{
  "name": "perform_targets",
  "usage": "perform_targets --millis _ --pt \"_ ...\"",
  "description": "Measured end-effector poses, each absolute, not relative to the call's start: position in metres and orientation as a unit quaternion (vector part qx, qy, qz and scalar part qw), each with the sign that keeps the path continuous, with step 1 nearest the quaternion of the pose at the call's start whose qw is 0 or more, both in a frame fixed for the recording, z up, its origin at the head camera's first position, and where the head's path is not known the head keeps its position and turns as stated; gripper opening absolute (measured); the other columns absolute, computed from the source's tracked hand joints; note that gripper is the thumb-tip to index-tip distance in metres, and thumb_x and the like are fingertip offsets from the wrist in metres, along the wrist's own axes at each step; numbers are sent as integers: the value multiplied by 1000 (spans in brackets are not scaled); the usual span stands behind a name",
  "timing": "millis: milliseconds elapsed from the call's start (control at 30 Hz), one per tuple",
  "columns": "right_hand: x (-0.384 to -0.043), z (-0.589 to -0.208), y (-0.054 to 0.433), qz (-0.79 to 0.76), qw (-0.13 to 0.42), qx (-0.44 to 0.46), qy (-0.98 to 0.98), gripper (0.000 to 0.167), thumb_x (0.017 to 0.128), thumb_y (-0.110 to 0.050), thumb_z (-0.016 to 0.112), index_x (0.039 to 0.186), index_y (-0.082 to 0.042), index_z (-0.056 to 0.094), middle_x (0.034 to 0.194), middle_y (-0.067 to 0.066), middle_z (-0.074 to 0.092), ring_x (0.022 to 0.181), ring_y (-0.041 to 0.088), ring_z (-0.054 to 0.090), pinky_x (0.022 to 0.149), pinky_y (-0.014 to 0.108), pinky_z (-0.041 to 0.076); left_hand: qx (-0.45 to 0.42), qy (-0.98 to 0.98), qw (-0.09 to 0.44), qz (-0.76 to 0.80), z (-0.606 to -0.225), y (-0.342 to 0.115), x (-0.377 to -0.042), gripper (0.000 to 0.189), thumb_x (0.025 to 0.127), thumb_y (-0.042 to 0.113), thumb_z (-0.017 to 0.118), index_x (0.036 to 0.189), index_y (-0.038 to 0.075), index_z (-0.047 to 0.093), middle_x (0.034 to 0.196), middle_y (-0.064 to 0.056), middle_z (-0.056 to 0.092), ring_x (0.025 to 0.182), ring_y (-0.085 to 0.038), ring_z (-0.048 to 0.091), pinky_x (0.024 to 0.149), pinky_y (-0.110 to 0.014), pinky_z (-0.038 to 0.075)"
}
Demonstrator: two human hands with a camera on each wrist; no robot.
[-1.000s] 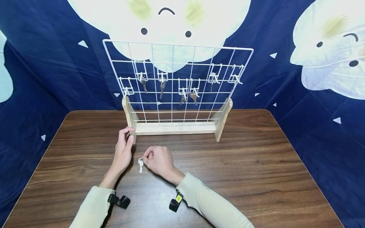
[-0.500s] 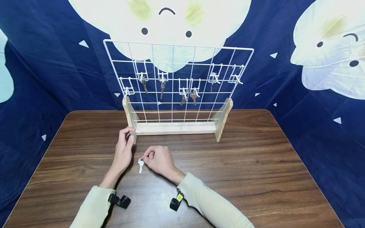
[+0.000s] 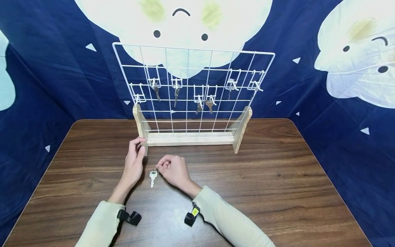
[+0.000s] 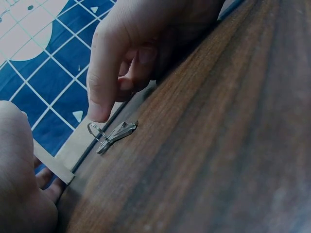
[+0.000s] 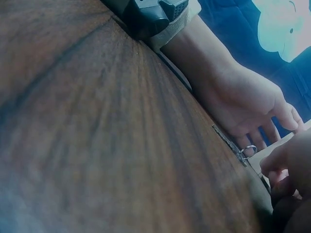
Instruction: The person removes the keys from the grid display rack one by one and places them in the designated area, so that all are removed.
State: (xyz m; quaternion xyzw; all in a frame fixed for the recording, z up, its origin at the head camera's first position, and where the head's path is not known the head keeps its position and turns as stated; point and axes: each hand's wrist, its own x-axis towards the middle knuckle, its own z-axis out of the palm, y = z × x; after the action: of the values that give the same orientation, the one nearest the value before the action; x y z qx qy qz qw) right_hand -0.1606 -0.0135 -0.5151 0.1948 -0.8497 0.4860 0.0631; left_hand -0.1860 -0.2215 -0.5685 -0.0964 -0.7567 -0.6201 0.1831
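Observation:
A silver key (image 3: 153, 178) with a small ring (image 4: 96, 132) lies on the brown tabletop in front of a white wire grid rack (image 3: 186, 92). My right hand (image 3: 174, 170) is just right of the key, its fingers curled and their tips close to the ring. In the right wrist view a narrow gap shows between the ring (image 5: 249, 151) and the nearest finger. At the rack's left wooden foot (image 3: 139, 120) my left hand (image 3: 134, 164) rests with relaxed fingers, the fingertips against the wood. Part of its fingers is hidden behind the foot in the left wrist view.
White hooks hang on the grid, several of them with keys (image 3: 210, 104). The lower left hook (image 3: 139, 98) and the far right hook (image 3: 255, 85) carry no key. A blue cloth (image 3: 55, 85) with white clouds stands behind and beside the wooden table (image 3: 277, 178).
My right hand has let go of the key's ring and drawn slightly away, up and to the right. The key has shifted a little. My left hand stays at the rack's foot.

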Motion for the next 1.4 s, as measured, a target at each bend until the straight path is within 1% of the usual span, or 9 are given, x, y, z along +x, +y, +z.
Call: perform_targets --millis 167,267,500,633,733,800,867,1167,1400 --pt "-167 -526 -16 503 52 182 -843 13 91 -16 88 81 -19 80 62 -21 56 55 -7 51 52 13 46 -95 -759 183 -618 -568 -222 -185 33 119 24 49 149 11 55 159 -3 56 155 -19 49 128 -23 34" --pt "-166 -524 -15 512 50 175 -840 12 92 -16 87 83 -19 80 61 -21 56 54 -5 51 50 14 45 -93 -758 176 -621 -567 -222 -185 33 119 23 49 149 10 55 160 -4 55 155 -18 48 127 -22 35" --pt "-155 -500 -13 533 36 180 -826 9 94 -11 85 87 -11 80 63 -12 59 55 -6 48 51 14 42 -85 -762 172 -619 -564 -222 -183 34 119 24 49 149 8 54 162 -4 54 153 -15 50 123 -19 38" --pt "-160 -508 -12 546 36 179 -818 10 95 -13 85 87 -14 79 64 -15 60 55 -6 48 51 15 43 -87 -759 167 -623 -564 -221 -184 35 119 26 50 149 9 54 163 -4 53 154 -16 50 124 -20 37" --pt "-160 -506 -12 557 29 171 -812 9 95 -12 85 88 -13 79 65 -15 61 55 -6 48 51 14 41 -88 -757 166 -626 -565 -221 -184 35 119 27 50 149 10 54 162 -2 54 155 -17 49 126 -21 36" --pt "-159 -502 -13 565 22 163 -808 9 96 -12 85 88 -12 79 66 -14 62 55 -6 47 51 13 39 -90 -756 169 -626 -566 -221 -184 35 119 27 50 150 9 54 161 -2 54 155 -18 49 126 -22 36" --pt "-154 -490 -13 573 14 155 -804 8 97 -10 84 90 -9 80 68 -9 63 55 -5 46 52 13 37 -91 -757 171 -624 -565 -221 -183 35 119 26 50 150 9 54 161 -2 54 155 -17 49 126 -22 35" --pt "-151 -468 -14 592 47 175 -785 7 97 -10 84 92 -7 79 70 -3 66 57 -4 49 52 13 41 -88 -755 174 -626 -566 -221 -181 35 119 25 50 149 8 54 159 -3 56 151 -15 52 123 -20 38" --pt "-153 -445 -11 611 71 188 -765 6 97 -8 83 96 -2 79 73 6 70 59 -4 50 55 13 43 -85 -763 172 -618 -565 -221 -182 35 119 27 51 150 10 54 160 -1 56 152 -14 51 123 -20 38"
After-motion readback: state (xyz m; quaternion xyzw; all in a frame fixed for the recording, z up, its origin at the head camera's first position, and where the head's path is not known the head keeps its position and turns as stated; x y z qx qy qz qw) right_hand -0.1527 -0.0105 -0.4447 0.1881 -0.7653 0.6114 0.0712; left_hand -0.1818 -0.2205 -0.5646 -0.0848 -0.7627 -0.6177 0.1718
